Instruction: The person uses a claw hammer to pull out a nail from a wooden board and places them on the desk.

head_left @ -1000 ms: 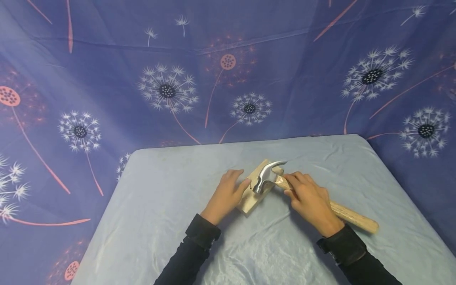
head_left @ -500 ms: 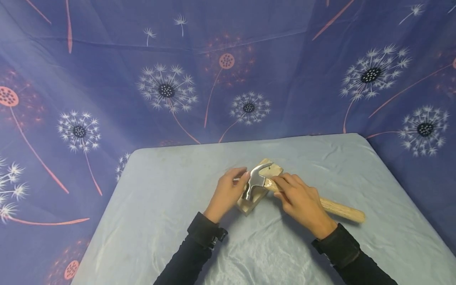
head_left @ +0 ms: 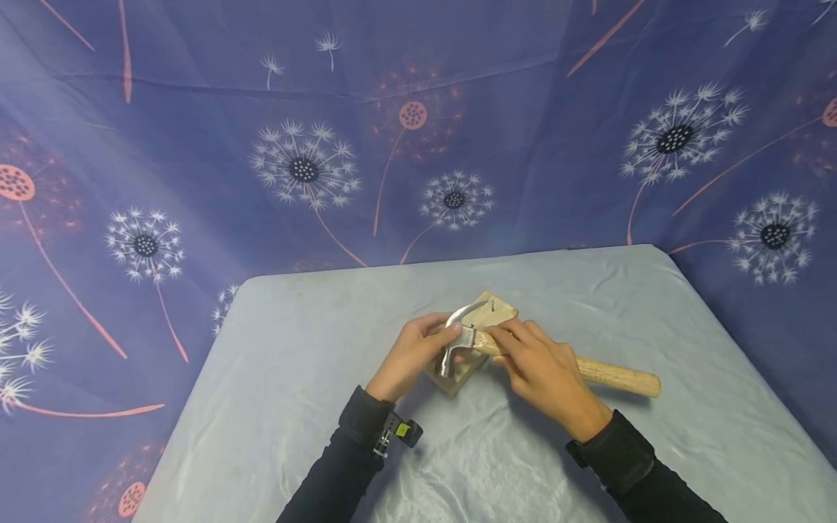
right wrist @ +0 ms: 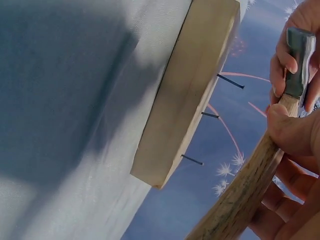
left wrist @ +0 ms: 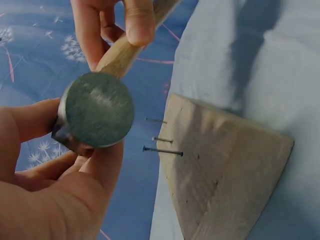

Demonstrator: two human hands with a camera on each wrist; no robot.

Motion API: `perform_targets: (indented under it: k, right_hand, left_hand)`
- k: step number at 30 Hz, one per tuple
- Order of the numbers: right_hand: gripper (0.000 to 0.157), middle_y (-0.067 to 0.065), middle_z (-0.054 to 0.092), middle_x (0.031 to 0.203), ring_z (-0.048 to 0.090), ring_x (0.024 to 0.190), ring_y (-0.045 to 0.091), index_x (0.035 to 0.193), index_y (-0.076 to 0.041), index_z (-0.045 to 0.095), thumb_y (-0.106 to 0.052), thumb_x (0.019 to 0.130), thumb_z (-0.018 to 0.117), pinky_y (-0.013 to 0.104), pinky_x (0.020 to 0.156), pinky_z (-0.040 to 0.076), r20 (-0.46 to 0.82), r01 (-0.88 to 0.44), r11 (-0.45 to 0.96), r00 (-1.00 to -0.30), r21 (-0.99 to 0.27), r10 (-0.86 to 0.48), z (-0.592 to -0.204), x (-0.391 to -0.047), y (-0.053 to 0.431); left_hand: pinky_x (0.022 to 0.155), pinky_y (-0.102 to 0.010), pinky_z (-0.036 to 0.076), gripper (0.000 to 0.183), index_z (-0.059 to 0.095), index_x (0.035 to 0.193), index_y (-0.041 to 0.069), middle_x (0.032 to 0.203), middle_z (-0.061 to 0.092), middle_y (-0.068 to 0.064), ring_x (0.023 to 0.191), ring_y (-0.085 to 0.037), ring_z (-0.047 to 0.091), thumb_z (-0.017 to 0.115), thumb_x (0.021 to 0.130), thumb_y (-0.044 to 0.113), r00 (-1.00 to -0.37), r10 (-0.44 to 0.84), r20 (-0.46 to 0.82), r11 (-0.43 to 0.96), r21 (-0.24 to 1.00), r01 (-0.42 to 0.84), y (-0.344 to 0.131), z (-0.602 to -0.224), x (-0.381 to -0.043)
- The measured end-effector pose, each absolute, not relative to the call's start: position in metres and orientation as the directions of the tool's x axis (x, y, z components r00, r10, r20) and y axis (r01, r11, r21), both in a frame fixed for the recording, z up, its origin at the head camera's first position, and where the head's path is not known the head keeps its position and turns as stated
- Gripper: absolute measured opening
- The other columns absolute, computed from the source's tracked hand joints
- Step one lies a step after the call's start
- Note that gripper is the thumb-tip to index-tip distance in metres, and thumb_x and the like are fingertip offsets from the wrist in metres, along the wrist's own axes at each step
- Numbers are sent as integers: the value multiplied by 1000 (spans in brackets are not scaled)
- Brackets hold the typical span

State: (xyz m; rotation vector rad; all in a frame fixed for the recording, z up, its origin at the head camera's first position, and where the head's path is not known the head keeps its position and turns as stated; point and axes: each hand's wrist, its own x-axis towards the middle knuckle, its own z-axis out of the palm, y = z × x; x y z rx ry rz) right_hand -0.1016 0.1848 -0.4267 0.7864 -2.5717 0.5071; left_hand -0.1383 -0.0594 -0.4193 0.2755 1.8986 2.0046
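A claw hammer [head_left: 617, 376] with a wooden handle and steel head is held between both hands above a wooden block [head_left: 498, 308]. My left hand [head_left: 407, 354] grips the steel head, thumb and fingers to either side; its round striking face [left wrist: 100, 110] shows in the left wrist view. Close behind the head, my right hand [head_left: 548, 372] grips the handle, thumb laid along the wood in the right wrist view. Three nails stand partly sunk in the block, a longer nail [left wrist: 163, 150] among them. In the head view the hands and hammer hide much of the block.
A pale blue cloth [head_left: 314, 436] covers the table, slightly wrinkled. Behind and beside it hangs a purple-blue curtain [head_left: 543, 181] printed with dandelions. A wrist strap with a small device [head_left: 399, 432] sits on the left sleeve.
The hammer has moved left, its head coming into my left hand, which now grips it. My right hand has moved left along with the handle. The block has stayed in place.
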Motion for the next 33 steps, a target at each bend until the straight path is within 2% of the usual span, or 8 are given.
perform_targets:
  k: [7, 12, 15, 18, 23, 26, 30, 33]
  right_hand:
    - [47, -4, 66, 124, 63, 97, 18, 136, -14, 70, -18, 91, 85, 24, 45, 42, 509, -614, 763, -731, -201, -455, -431, -100, 185]
    - [47, -3, 66, 124, 63, 96, 19, 136, -14, 70, -13, 91, 84, 26, 46, 44, 544, -631, 754, -705, -186, -456, -434, -102, 187]
    - [47, -2, 66, 124, 63, 95, 19, 137, -13, 70, -12, 91, 84, 27, 47, 45, 555, -638, 749, -694, -178, -460, -435, -103, 188]
    - [47, -2, 67, 125, 63, 97, 19, 137, -13, 70, -13, 92, 83, 28, 49, 48, 549, -640, 745, -698, -188, -460, -435, -103, 188]
    - [45, -2, 67, 130, 64, 105, 20, 140, -13, 69, -15, 96, 81, 34, 63, 56, 510, -635, 732, -727, -247, -459, -433, -103, 188]
    - [43, 1, 67, 133, 63, 114, 22, 139, -11, 69, -11, 98, 79, 40, 78, 59, 494, -634, 715, -741, -294, -454, -432, -104, 189]
    - [34, 5, 67, 130, 61, 121, 27, 130, -6, 73, -3, 96, 77, 47, 94, 56, 517, -635, 693, -742, -341, -427, -432, -105, 194]
    - [28, 5, 67, 125, 61, 119, 28, 122, -6, 75, 0, 95, 78, 48, 96, 54, 534, -626, 689, -747, -364, -396, -433, -107, 199]
  left_hand:
    - [71, -41, 63, 51, 59, 149, 5, 131, 67, -27, 87, -43, 75, 74, 103, 20, -921, 372, -118, -30, 990, -139, -58, -423, -135]
    - [76, -43, 63, 51, 58, 148, 0, 131, 66, -30, 94, -42, 76, 73, 103, 16, -935, 341, -102, -93, 986, -141, -56, -424, -133]
    - [78, -46, 63, 50, 58, 147, -3, 130, 66, -32, 99, -46, 75, 72, 103, 13, -937, 338, -92, -132, 981, -144, -55, -425, -133]
    - [77, -46, 63, 48, 58, 146, -4, 129, 67, -32, 93, -44, 76, 72, 103, 12, -943, 318, -94, -147, 978, -147, -54, -427, -133]
    - [78, -43, 63, 48, 57, 145, -8, 128, 67, -31, 81, -30, 77, 70, 103, 9, -959, 265, -97, -176, 973, -147, -54, -429, -133]
    - [79, -43, 63, 48, 56, 146, -8, 127, 67, -29, 77, -24, 76, 71, 102, 8, -967, 234, -100, -177, 974, -143, -55, -429, -133]
    - [79, -41, 63, 50, 57, 148, -5, 127, 68, -23, 80, -27, 76, 72, 102, 10, -978, 187, -89, -147, 982, -117, -57, -427, -136]
    - [83, -38, 61, 51, 56, 149, -4, 133, 66, -25, 90, -28, 76, 72, 103, 12, -987, 142, -74, -130, 987, -92, -61, -428, -139]
